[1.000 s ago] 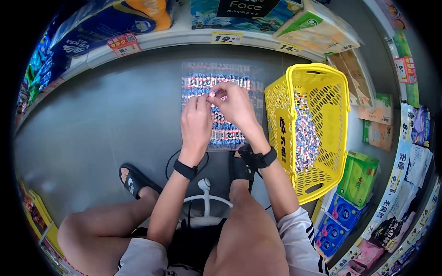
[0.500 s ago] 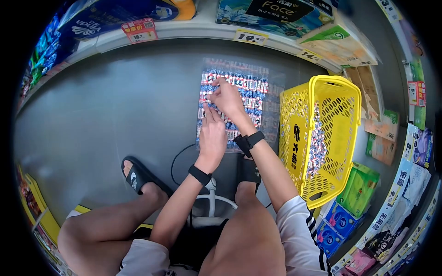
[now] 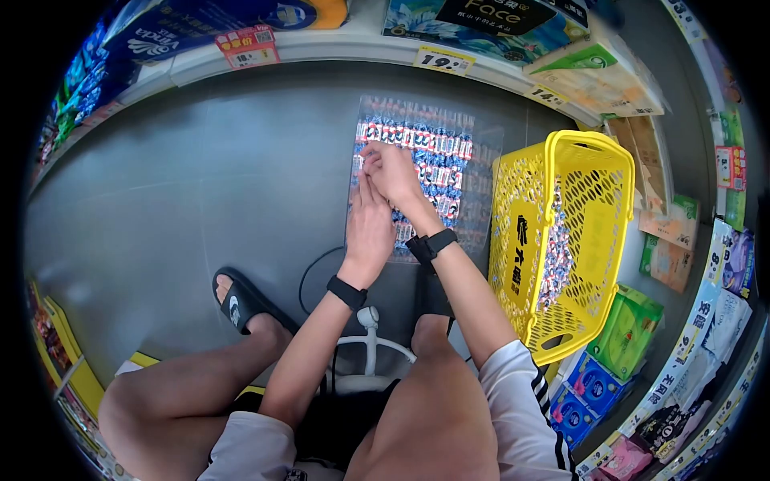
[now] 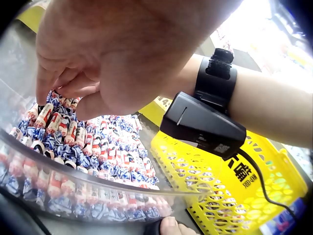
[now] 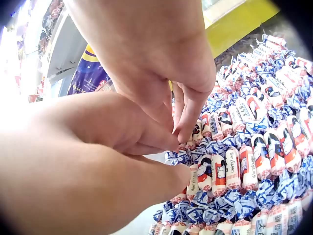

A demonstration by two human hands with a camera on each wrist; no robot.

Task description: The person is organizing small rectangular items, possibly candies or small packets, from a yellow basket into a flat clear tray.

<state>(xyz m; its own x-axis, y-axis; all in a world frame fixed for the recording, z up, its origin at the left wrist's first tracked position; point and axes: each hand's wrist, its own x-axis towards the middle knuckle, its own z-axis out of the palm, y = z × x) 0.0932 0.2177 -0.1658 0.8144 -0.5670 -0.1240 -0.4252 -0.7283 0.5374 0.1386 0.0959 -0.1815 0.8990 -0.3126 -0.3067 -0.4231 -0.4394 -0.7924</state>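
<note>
Rows of wrapped White Rabbit candies (image 5: 247, 166) lie in a clear plastic box (image 3: 481, 216) on the floor. My left hand (image 3: 370, 232) reaches over the box's left part, fingers extended; in the right wrist view its fingertip touches an end candy. Close above it, my right hand (image 3: 395, 175) is bent down over the left end of a row. Its fingertips meet the left fingers right at the candies in the right wrist view; whether they pinch one I cannot tell. The left wrist view shows the right forearm's black wrist camera (image 4: 203, 125).
Right of the box stands a yellow shopping basket (image 3: 521, 240) with many loose candies (image 3: 556, 264) inside. Shelves of tissue packs (image 3: 481, 24) curve behind and to the right. A black cable (image 3: 303, 280) and a white stool base (image 3: 369, 341) are near the feet.
The hands have parted from their joint hold over the box's middle and come to its left side. My right fingers have drawn in at the row's left end. The view has turned left.
</note>
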